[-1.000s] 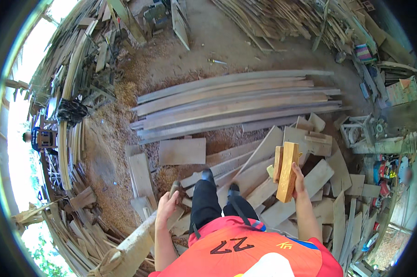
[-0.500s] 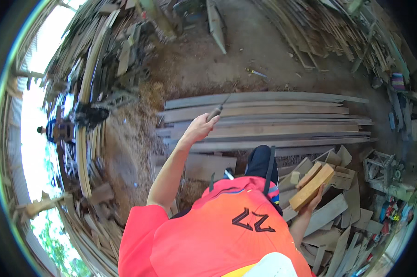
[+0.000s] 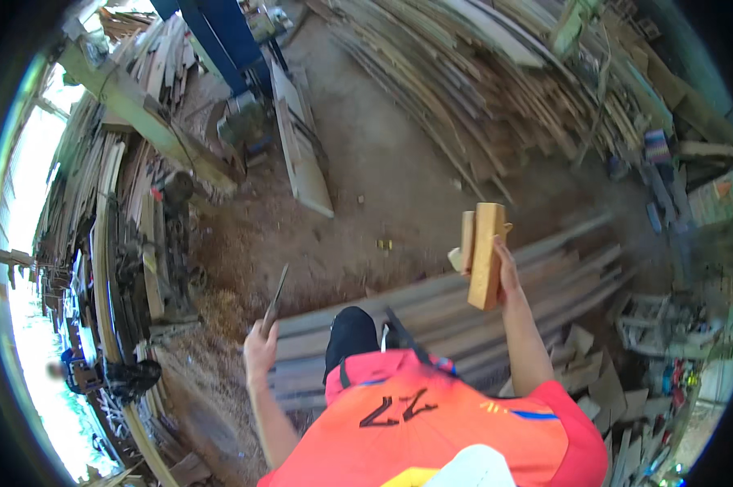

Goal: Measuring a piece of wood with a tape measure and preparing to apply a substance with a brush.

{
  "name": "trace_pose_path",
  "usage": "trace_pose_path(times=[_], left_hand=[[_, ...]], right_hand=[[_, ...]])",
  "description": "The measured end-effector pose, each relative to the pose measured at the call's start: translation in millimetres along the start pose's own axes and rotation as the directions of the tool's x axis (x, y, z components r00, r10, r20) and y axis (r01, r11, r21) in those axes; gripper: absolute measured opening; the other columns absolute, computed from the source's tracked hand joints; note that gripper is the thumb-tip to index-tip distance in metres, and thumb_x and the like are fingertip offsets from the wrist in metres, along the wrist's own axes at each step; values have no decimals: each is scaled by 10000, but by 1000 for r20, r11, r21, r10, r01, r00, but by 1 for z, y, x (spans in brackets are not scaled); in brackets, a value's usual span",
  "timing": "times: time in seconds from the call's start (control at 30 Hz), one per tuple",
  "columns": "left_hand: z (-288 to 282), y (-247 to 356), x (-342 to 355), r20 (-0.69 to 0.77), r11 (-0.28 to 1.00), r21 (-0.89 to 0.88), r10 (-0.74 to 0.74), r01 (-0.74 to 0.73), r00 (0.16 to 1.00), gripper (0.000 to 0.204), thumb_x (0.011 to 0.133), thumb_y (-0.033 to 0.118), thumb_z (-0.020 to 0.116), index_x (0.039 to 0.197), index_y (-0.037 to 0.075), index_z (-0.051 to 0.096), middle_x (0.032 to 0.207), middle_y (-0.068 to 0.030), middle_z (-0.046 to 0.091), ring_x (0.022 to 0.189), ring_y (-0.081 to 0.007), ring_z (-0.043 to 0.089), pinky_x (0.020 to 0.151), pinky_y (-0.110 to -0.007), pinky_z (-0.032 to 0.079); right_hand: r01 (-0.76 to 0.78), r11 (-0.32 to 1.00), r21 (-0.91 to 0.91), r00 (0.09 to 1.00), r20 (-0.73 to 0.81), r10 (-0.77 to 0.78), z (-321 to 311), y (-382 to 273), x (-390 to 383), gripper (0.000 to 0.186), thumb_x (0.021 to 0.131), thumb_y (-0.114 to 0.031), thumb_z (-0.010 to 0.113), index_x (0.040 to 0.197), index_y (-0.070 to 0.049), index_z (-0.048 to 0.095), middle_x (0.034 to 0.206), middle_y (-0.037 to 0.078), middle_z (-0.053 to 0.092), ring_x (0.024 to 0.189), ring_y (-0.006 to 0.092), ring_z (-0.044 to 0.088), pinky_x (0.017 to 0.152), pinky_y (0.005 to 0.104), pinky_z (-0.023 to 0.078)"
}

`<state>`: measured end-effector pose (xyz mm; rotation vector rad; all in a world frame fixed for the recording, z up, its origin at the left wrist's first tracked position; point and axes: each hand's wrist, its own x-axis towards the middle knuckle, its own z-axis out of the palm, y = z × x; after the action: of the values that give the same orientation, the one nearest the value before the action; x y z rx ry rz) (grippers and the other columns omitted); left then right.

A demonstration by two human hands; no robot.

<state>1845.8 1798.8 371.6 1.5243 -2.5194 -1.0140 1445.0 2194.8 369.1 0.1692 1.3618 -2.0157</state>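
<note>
My left hand (image 3: pixel 260 349) is closed round the dark handle of a slim, thin-bladed tool (image 3: pixel 278 294). Its tip points up and away, beyond the near edge of the long planks; the exact kind is too small to tell. Out in front on the right, my right hand (image 3: pixel 508 274) grips a thick yellowish wood block (image 3: pixel 486 258) from its right side. A thinner brown wood piece (image 3: pixel 467 234) lies against the block's left face. Beside it a small pale piece (image 3: pixel 456 260) sticks out. How the smaller pieces are held is hidden behind the block.
Long planks (image 3: pixel 431 315) lie on the ground before my legs. Scrap wood (image 3: pixel 602 385) is heaped at the right, next to a pale frame (image 3: pixel 655 325). Stacked boards (image 3: pixel 464 89) fill the far right. A post (image 3: pixel 151 126) leans at the left, near a pale board (image 3: pixel 301 162).
My right hand has risen from over the scrap heap to above the planks, carrying the wood pieces. My left hand has moved left, still holding the tool. My view has turned and shifted forward.
</note>
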Motion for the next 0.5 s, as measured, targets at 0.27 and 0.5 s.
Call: trace_pose_path(times=[0.27, 0.5], left_hand=[[-1, 33, 226, -111, 950, 181, -238, 255, 965, 430, 934, 451, 709, 1040, 34, 714, 945, -256, 733, 940, -449, 709, 835, -527, 534], [50, 331, 577, 111, 922, 209, 308, -325, 945, 413, 988, 458, 638, 1060, 54, 685, 884, -236, 727, 902, -445, 706, 789, -518, 531]], right_hand=[[233, 951, -204, 961, 200, -193, 128, -76, 308, 681, 899, -403, 813, 1404, -34, 542, 1116, 55, 662, 906, 146, 688, 789, 336, 591], [163, 977, -140, 875, -437, -208, 49, -42, 482, 469, 962, -373, 725, 1272, -44, 603, 987, 87, 658, 718, 213, 707, 576, 373, 616]])
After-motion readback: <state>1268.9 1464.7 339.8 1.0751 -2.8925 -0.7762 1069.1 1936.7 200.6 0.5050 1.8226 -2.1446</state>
